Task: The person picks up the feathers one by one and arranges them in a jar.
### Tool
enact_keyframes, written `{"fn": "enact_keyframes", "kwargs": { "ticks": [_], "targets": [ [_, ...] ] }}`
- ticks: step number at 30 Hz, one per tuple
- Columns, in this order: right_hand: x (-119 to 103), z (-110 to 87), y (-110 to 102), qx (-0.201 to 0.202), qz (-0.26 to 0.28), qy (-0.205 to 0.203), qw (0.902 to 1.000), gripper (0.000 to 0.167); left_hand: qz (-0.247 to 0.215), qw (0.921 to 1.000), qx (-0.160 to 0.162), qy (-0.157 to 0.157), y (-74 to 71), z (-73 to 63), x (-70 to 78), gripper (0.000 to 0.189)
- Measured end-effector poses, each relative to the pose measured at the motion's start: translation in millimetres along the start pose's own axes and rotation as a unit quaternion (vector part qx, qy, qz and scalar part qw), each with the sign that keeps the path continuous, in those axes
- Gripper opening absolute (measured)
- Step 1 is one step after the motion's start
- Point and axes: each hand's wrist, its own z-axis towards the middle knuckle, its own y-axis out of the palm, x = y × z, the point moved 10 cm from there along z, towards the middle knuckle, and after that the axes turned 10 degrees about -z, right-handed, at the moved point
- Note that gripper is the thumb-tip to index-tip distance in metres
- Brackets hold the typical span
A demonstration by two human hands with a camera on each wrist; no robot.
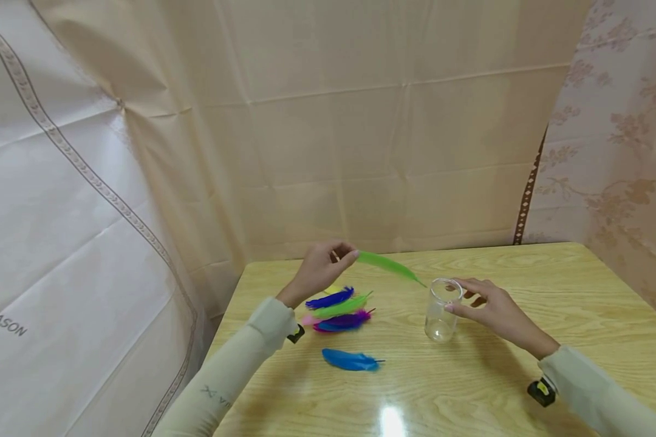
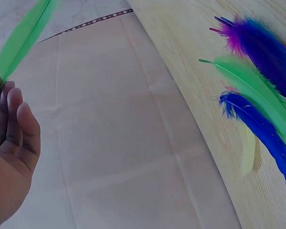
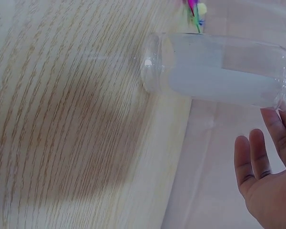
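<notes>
My left hand (image 1: 324, 267) pinches a green feather (image 1: 389, 265) by its vane tip, above the back of the table. Its bare quill slants down to the right, close to the rim of a clear glass cup (image 1: 436, 321). The cup stands upright, and my right hand (image 1: 489, 309) grips it near the rim between thumb and fingers. In the left wrist view, thumb and forefinger hold the feather (image 2: 24, 40) while the other fingers (image 2: 28, 121) curve beside it. The right wrist view has the cup (image 3: 219, 71) lying sideways across the picture, two fingers standing off its wall.
Left of the cup lies a pile with a dark blue feather (image 1: 330, 298), a light green feather (image 1: 341, 307) and a purple-blue feather (image 1: 341, 321), plus pink and yellow ones partly covered. A bright blue feather (image 1: 351, 360) lies apart, nearer the front. Cloth curtains (image 1: 328, 152) hang behind the wooden table (image 1: 415, 388).
</notes>
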Motion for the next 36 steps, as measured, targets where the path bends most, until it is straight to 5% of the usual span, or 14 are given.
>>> {"fn": "enact_keyframes", "kwargs": {
  "ticks": [11, 36],
  "targets": [
    [-2.7, 1.2, -0.3, 0.002, 0.002, -0.008, 1.0, 0.056, -0.008, 0.9999, -0.007, -0.01, 11.8, 8.3, 0.7, 0.019],
    [-2.1, 0.4, 0.4, 0.008, 0.007, -0.006, 0.9999, 0.056, -0.002, 0.9988, -0.037, 0.033, 47.5, 19.6, 11.7, 0.014]
  ]
}}
